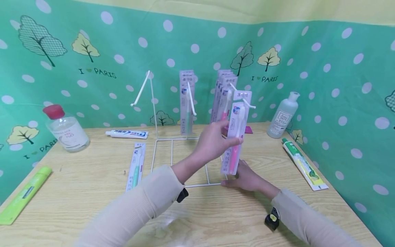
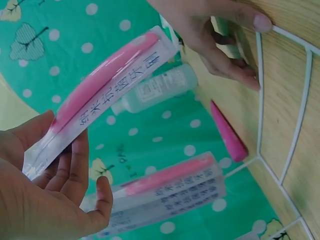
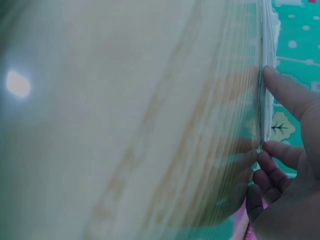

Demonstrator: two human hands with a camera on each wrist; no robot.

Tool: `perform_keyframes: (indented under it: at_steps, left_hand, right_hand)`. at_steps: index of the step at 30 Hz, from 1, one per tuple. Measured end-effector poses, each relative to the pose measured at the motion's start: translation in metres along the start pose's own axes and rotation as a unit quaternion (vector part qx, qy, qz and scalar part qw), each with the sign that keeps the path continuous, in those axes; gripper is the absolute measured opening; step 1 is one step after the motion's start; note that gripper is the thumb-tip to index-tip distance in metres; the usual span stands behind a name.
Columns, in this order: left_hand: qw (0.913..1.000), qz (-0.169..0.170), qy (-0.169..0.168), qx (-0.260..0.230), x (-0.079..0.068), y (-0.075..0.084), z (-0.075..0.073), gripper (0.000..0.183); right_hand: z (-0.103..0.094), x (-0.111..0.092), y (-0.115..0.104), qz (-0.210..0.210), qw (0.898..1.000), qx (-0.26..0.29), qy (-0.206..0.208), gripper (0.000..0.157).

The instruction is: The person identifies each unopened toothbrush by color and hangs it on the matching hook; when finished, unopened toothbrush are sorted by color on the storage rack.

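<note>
My left hand (image 1: 216, 140) pinches a packaged pink toothbrush (image 1: 237, 137) by its edges, thumb in front. The hook's tip sticks out in front of the pack's top. In the left wrist view, the toothbrush's pink handle (image 2: 107, 75) slants up from the left hand (image 2: 45, 185). Low at the front right corner of the white wire rack (image 1: 197, 186), my right hand (image 1: 248, 176) grips the base wire; the right wrist view shows its fingertips on that edge. More packaged pink toothbrushes (image 1: 227, 92) hang behind on the same hook. Green ones (image 1: 186, 109) hang on the middle hook.
The rack's left hook (image 1: 141, 89) is bare. A packaged green toothbrush (image 1: 135, 166) lies left of the rack, near a white toothpaste tube (image 1: 127, 133). Bottles stand at left (image 1: 69, 132) and right (image 1: 283, 116). A green tube (image 1: 26, 195) and toothpaste (image 1: 303, 164) flank the table.
</note>
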State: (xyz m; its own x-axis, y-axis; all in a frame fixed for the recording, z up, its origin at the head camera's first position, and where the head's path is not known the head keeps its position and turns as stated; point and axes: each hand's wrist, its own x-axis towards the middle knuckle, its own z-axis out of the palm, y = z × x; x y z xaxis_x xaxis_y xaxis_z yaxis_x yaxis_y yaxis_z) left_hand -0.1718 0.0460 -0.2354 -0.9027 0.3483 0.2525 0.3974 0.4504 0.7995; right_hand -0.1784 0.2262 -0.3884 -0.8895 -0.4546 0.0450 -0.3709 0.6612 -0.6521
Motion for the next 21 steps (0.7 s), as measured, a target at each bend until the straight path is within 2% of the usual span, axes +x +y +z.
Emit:
perform_keyframes:
  at_steps: [7,15,21]
  left_hand:
    - [0.9993,-0.005,0.036,0.004,0.018,-0.011,0.003,0.045]
    - [0.9981,-0.029,0.053,-0.014,0.036,-0.019,0.005,0.036]
    - [0.9972,-0.042,0.06,-0.013,0.047,-0.025,0.005,0.037]
  right_hand:
    - [0.0,0.0,-0.001,0.022,0.998,-0.056,-0.002,0.087]
    - [0.0,0.0,-0.001,0.029,0.997,-0.068,-0.006,0.081]
    - [0.001,0.001,0.0,0.027,0.997,-0.072,-0.005,0.081]
